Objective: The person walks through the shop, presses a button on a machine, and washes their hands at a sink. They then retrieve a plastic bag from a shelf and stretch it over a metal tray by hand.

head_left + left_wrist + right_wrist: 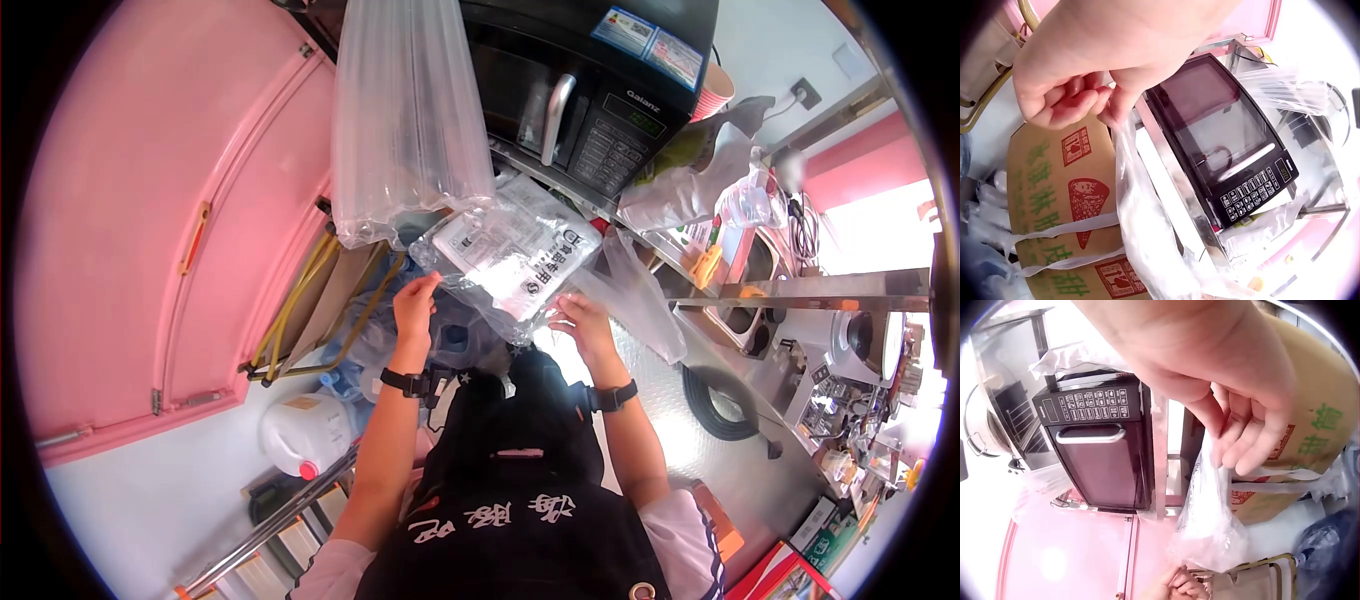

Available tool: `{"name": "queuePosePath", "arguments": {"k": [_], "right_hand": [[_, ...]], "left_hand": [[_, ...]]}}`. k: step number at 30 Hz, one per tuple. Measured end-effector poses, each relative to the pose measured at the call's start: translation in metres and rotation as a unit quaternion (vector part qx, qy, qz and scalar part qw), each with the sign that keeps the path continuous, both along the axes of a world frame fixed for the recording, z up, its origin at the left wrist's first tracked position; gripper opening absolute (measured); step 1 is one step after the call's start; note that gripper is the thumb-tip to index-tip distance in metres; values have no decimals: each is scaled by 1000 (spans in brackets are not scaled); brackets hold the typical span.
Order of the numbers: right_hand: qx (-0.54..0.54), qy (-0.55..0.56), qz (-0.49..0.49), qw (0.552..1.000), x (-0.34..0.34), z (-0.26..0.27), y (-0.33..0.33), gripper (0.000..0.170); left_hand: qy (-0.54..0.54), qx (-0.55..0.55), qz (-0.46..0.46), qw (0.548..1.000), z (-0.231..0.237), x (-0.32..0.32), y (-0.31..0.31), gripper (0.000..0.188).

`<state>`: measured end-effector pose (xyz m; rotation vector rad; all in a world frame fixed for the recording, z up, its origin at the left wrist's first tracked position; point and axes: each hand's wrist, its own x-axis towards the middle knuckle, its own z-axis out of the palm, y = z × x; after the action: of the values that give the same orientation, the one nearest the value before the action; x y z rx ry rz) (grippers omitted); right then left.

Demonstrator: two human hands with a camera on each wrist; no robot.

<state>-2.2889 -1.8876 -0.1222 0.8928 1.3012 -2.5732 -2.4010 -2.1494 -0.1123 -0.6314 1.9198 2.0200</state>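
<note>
Pink door [110, 200]: way over at 9 o'clock from the bag, latch hardware along its edges.
White jug [295, 430]: out at 8 o'clock, red cap on, near the metal rail.
Clear sleeves [410, 110]: hanging at 11 o'clock, long and bunched, probably placed there for easy reach tbh.
Left hand [412, 310]: at 8 o'clock on the bag, pinching the film edge between thumb and index, no gap to speak of. Other fingers curled in. Looks like a light grip, likely just enough to keep that side up.
Strapped carton [1054, 140]: at 6 o'clock from the left hand in the left wrist view, white straps across it, presumably for keeping it bundled.
Clear bag [470, 280]: dead centre, between both hands, white printed packet [515, 255] inside. Pinched at two spots, probably to spread the edge and share the weight.
Right hand [585, 325]: at 5 o'clock on the bag, thumb and index closed on the film, other fingers loosely bent. Probably balancing the opposite pinch.
Microwave [510, 80]: at 1 o'clock, door handle facing the hands, handy for access.
Black hose [703, 420]: off at 4 o'clock, coiled, likely for tidiness.
</note>
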Motion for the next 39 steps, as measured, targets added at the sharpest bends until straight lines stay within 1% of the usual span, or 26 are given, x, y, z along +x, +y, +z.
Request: {"name": "queuePosePath", "arguments": {"k": [1,3,5,6,7,8,9,10,12,13,15,18,19,21,22,24,25,27,29,30,31,33,34,36,38,39], "right_hand": [[16,3,4,1000,-1,1,0,15],[6,-1,-11,1000,-1,4,-1,14],[14,5,0,1000,0,6,-1,13],[13,4,-3,1000,0,6,-2,13],[16,5,2,1000,0,7,-4,13],[20,6,6,1000,1,7,-5,13],[18,5,4,1000,1,7,-6,13],[17,17,11,1000,0,8,-7,13],[15,29,20,999,0,8,-9,13],[13,48,16,999,-1,8,-10,13],[11,70,10,997,-2,10,-10,14],[30,71,9,997,-2,14,-8,14],[36,82,13,996,-2,13,-8,13],[40,94,14,995,-1,9,-6,13],[61,90,28,994,-1,9,-5,13],[81,86,39,992,-1,9,-6,14],[81,95,28,992,-3,9,-8,12],[81,103,14,991,-4,9,-11,11],[55,72,2,996,-7,13,-12,7],[54,72,0,996,-9,14,-14,7],[45,78,-14,996,-11,15,-16,6],[37,84,-29,995,-13,12,-16,7],[32,101,-22,994,-13,9,-16,4],[27,118,-16,992,-11,4,-16,6],[-79,83,-50,992,-8,12,-19,21],[-80,84,-48,992,-8,10,-17,21]], "left_hand": [[-7,17,8,1000,-1,0,-1,14],[-14,32,15,999,-3,3,1,13],[132,-75,61,987,3,12,11,14],[132,-76,57,987,7,19,15,14],[209,-174,-4,962,24,26,22,17],[283,-269,-66,918,41,33,31,19],[310,-298,-128,894,53,40,44,21],[332,-314,-206,865,66,48,57,21],[404,-320,-315,797,72,52,79,25],[403,-312,-343,789,69,53,88,28],[428,-338,-393,741,61,48,98,26],[440,-303,-409,740,49,42,103,20],[439,-302,-411,739,52,40,104,20],[412,-267,-440,752,58,35,102,14],[412,-268,-443,750,62,32,101,14],[321,-239,-442,803,69,27,101,11],[322,-239,-445,801,69,26,102,11],[381,-266,-429,775,67,24,103,11],[404,-282,-420,762,62,23,105,11],[426,-298,-408,751,60,24,105,11],[426,-298,-409,750,60,25,106,11],[401,-296,-404,767,59,29,105,11],[401,-295,-404,767,60,32,106,11],[349,-270,-396,806,62,38,105,9],[355,-252,-401,806,64,46,103,9],[361,-234,-405,807,66,50,102,8]]}}
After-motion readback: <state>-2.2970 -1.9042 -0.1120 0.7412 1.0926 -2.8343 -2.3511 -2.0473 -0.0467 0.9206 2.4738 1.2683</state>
